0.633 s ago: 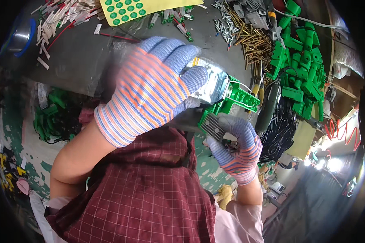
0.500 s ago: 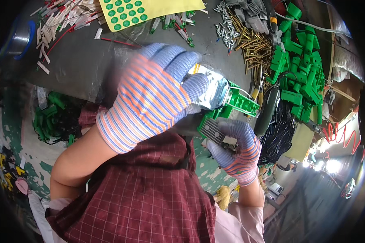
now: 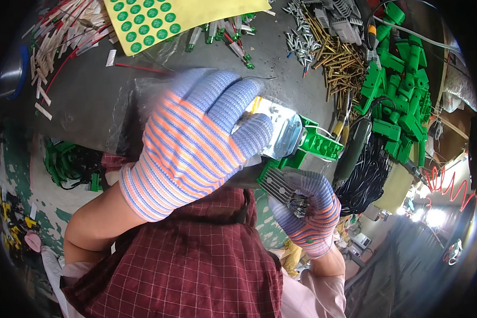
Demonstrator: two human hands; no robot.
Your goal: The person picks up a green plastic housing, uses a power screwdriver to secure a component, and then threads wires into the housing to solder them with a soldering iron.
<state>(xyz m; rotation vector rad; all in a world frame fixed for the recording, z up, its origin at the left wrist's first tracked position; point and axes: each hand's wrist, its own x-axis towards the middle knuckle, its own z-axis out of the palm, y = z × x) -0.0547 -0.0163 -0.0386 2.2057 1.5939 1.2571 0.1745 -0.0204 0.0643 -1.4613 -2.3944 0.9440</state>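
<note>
My left hand [image 3: 191,132], in a striped knit glove, is closed over a shiny clear-and-white block [image 3: 281,130]; the undersides of its fingers are hidden. Fixed to that block's right end is a green plastic housing [image 3: 321,145] with a thin white wire running along it. Just below, my right hand [image 3: 312,206], gloved the same way, pinches a dark grey ribbed plastic piece [image 3: 276,185] between thumb and fingers. This piece lies against the lower green part of the housing; whether it is fastened there I cannot tell.
Right of my hands lie a dark-handled tool [image 3: 353,151], black cables [image 3: 368,180] and piled green housings [image 3: 403,100]. Farther back are brass-coloured screws [image 3: 342,69], silver screws [image 3: 301,40] and grey slatted parts [image 3: 344,24]. A yellow sticker sheet [image 3: 196,11] covers small wired parts [image 3: 233,40].
Both hands and the housing sit slightly lower in the view, as does the bench around them. My left fingers were blurred and remain partly so. Both grips look the same.
</note>
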